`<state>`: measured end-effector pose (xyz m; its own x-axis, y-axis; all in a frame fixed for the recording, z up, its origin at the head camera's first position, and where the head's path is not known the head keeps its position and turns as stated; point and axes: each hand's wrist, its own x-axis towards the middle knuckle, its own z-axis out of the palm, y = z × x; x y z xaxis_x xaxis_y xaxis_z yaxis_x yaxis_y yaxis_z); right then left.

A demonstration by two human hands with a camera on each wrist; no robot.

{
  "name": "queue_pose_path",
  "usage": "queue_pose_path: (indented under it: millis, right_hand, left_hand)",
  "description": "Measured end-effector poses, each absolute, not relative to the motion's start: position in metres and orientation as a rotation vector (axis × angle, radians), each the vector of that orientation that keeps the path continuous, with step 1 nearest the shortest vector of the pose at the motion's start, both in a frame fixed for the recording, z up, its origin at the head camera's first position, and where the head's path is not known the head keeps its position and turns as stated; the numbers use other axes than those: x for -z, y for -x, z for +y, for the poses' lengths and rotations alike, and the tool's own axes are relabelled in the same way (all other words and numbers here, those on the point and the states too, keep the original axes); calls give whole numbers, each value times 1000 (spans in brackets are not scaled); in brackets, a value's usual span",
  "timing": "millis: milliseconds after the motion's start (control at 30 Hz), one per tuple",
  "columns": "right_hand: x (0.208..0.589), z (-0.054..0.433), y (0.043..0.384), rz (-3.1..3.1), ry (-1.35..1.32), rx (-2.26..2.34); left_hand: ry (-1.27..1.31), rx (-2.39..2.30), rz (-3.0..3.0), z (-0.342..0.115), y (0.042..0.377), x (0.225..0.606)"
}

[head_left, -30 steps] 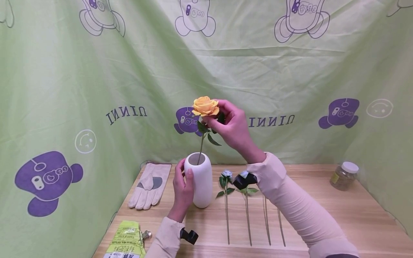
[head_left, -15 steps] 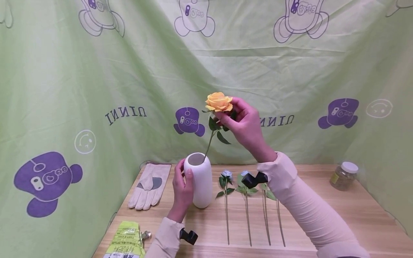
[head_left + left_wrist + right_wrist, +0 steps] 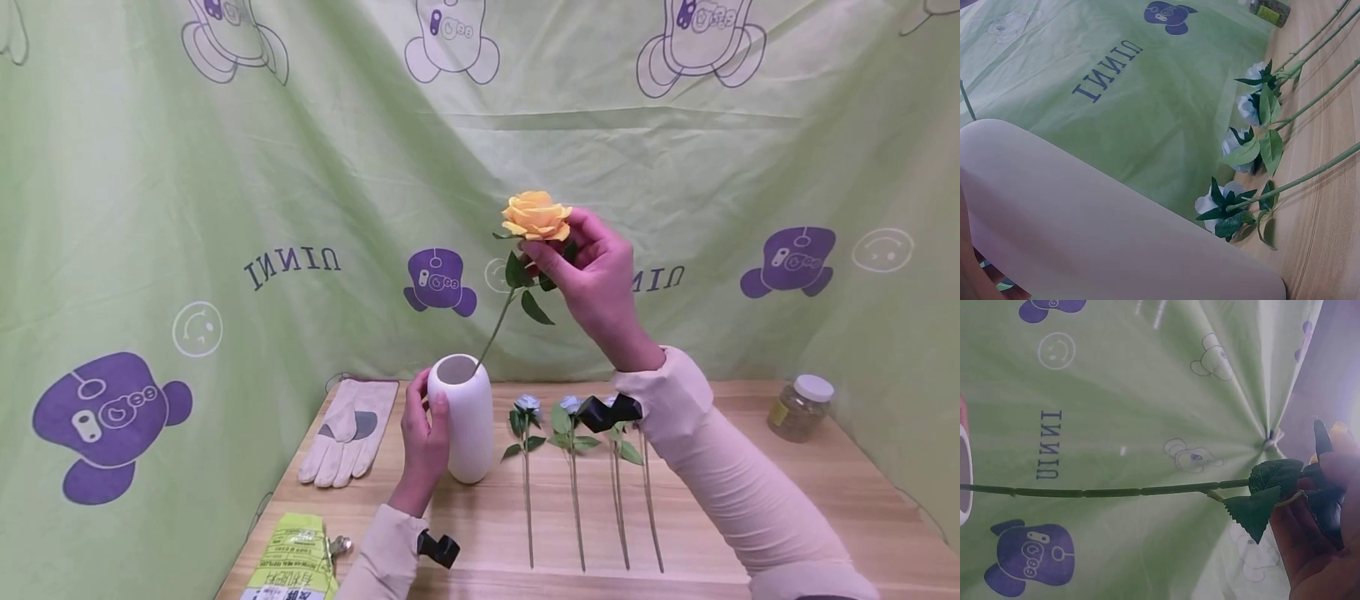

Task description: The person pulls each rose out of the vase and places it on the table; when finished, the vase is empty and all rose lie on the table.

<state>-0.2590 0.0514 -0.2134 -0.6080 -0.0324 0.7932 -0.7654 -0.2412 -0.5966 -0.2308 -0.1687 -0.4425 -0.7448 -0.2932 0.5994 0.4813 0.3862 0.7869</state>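
Note:
In the head view a white vase [image 3: 471,429] stands upright on the table, and my left hand [image 3: 427,429] grips its left side, thumb on the front. Up and to the right, my right hand [image 3: 592,271] pinches a yellow rose [image 3: 536,217] just under its bloom. The rose's stem [image 3: 1110,492] slants down to the vase's mouth, its lower end at the right of the rim. Dark green leaves [image 3: 1257,503] hang below my right fingers. In the left wrist view the vase [image 3: 1097,219] fills the lower left.
Several pale blue roses [image 3: 527,406] lie side by side on the table [image 3: 750,500], right of the vase. A work glove [image 3: 348,433] and a yellow-green bag [image 3: 292,558] lie on the left. A lidded jar [image 3: 801,408] stands at the back right, before a green curtain [image 3: 675,167].
My right hand has moved up and to the right with the yellow rose, drawing its stem partly out of the vase and tilting it. My left hand and the vase have stayed in place.

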Motion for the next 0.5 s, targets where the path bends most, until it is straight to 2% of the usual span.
queue_pose_path:
  millis: [500]
  right_hand:
    - [211,77,262,-1448,-920,-1974]
  left_hand:
    - [158,1428,-1958,-168,230,442]
